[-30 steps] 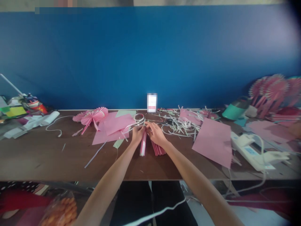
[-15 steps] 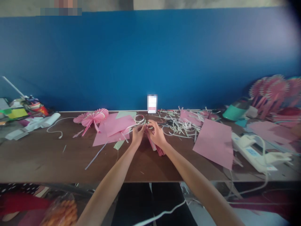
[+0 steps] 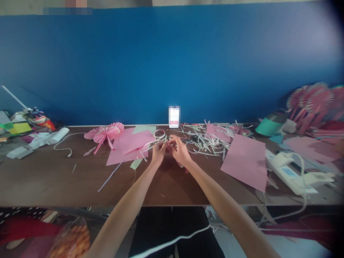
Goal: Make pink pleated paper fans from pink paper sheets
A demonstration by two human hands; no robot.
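Observation:
My left hand (image 3: 158, 152) and my right hand (image 3: 180, 152) meet over the middle of the table, fingers closed in a pinch. Between them is a pleated pink paper (image 3: 186, 170), gripped near its far end. Most of it lies hidden under my right hand; only its near end shows below the palm. Left of my hands lie pink paper sheets (image 3: 137, 141) and a white paper loop (image 3: 160, 134). A heap of white paper strips (image 3: 211, 143) lies to the right.
Pink folded fans (image 3: 107, 133) lie at left, more pink fans (image 3: 313, 100) at far right. A lit phone (image 3: 174, 117) leans on the blue partition (image 3: 172, 64). At right are a pink sheet (image 3: 245, 161), a white power strip (image 3: 287, 173) with cables, and a green container (image 3: 268, 123).
The pleated pink paper has turned or shifted beneath my right hand, so less of it shows. My hands stay together at nearly the same spot; the view has shifted slightly.

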